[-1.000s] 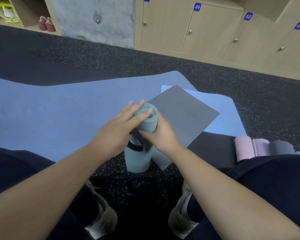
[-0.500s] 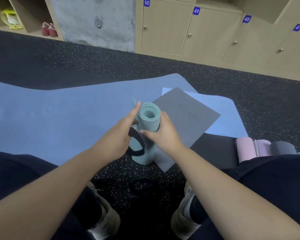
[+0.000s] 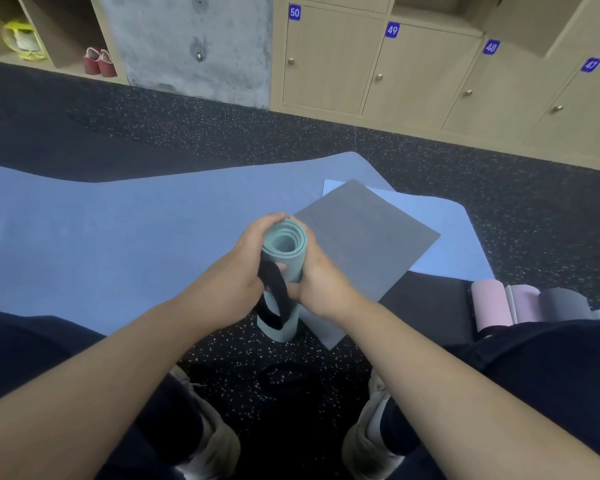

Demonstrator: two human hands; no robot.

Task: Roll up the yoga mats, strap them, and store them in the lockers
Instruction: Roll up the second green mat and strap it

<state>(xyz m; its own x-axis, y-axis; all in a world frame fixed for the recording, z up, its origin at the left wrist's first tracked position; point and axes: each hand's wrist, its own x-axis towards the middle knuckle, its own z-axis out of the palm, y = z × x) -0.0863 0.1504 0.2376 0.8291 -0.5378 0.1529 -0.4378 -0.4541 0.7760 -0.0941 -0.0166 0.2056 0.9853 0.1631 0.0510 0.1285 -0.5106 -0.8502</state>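
A rolled teal yoga mat (image 3: 284,241) stands upright on the speckled floor between my knees. A black strap (image 3: 275,295) loops around its lower half. My left hand (image 3: 240,271) wraps the roll from the left, fingers over its top edge and on the strap. My right hand (image 3: 321,279) grips the roll from the right. A large blue mat (image 3: 101,244) lies flat to the left. A grey mat (image 3: 364,237) lies flat over a lighter blue mat (image 3: 454,244).
Wooden lockers numbered 50 (image 3: 326,57), 49, 48 and 47 line the far wall, doors closed. Rolled pink and grey mats (image 3: 520,303) lie by my right knee. A second black strap (image 3: 291,379) lies on the floor between my shoes. Open cubbies with red shoes (image 3: 98,62) stand far left.
My left hand moved from flat on top of the roll to wrapped around its side. The strap loop has shifted higher on the roll, and both hands now close tightly around it.
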